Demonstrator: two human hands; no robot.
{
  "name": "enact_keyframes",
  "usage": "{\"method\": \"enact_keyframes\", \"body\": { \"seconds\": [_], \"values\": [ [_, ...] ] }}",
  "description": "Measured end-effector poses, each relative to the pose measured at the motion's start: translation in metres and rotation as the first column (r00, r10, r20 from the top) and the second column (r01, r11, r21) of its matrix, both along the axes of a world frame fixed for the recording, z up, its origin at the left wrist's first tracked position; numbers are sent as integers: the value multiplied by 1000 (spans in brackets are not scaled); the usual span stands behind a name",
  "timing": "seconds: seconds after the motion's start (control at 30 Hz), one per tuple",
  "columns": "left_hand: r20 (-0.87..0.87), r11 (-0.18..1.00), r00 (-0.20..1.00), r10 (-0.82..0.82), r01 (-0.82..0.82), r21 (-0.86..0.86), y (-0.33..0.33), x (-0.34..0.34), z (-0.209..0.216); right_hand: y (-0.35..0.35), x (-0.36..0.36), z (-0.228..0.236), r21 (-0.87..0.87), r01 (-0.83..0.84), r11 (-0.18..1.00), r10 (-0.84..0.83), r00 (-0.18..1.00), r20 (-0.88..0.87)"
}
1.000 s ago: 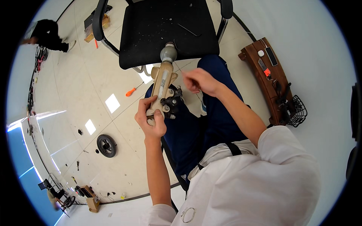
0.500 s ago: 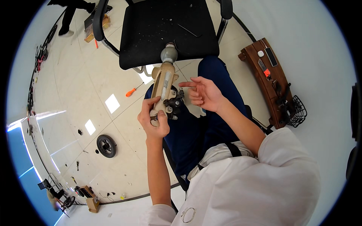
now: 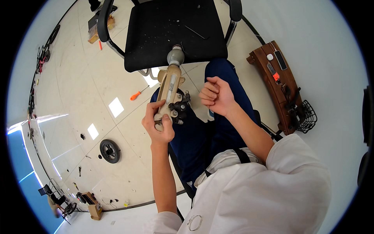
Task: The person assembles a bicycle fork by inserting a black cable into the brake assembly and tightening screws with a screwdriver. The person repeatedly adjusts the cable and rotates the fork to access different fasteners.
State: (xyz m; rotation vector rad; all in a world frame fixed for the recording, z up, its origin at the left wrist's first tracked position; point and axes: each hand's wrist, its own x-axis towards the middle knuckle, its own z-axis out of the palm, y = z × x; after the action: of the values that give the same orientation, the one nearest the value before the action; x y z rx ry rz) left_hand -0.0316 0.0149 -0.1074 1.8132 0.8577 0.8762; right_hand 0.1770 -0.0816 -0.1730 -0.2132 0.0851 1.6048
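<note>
My left hand [image 3: 157, 121] is wrapped round the lower end of a long beige frame part [image 3: 173, 71], thumb on one side and fingers on the other. Its far end carries a grey rounded piece [image 3: 175, 57], which rests at the front edge of the black chair seat [image 3: 156, 35]. A black brake caliper [image 3: 179, 108] sits on the part's right side, close to my left thumb. My right hand [image 3: 219, 95] is apart from the part, to the right of the caliper, over my right leg. Its fingers are curled in; whatever they may hold is hidden.
A thin metal rod [image 3: 196, 32] and small bits lie on the seat. On the floor to the left are an orange-handled screwdriver [image 3: 135, 95] and a small black wheel [image 3: 110, 151]. At right stands a brown wooden bench [image 3: 269, 78] with a phone [image 3: 280, 60] and a black wire basket [image 3: 308, 117].
My right hand has drawn back to the right from the caliper, and its outstretched index finger has curled in. My left hand keeps its hold. A person's legs at the top left have mostly left view.
</note>
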Motion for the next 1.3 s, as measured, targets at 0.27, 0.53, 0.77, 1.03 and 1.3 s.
{"method": "enact_keyframes", "body": {
  "seconds": [0.27,0.53,0.77,1.03,1.3],
  "values": [
    [8,1000,1000,-3,3,4,-2,0,-3,8,-13,33,-357,-110,928,304,779,549],
    [66,974,996,55,-68,217,2,-12,-21,14,-21,22,-439,-79,895,371,676,636],
    [59,999,997,51,-52,11,-1,-10,-13,27,-13,18,-440,-203,875,455,660,598],
    [11,971,997,80,-80,225,5,-16,-17,50,-10,36,-382,-129,915,403,282,871],
    [86,977,976,202,-195,-82,10,1,6,112,117,-45,15,484,875,303,-571,763]
  ]
}}
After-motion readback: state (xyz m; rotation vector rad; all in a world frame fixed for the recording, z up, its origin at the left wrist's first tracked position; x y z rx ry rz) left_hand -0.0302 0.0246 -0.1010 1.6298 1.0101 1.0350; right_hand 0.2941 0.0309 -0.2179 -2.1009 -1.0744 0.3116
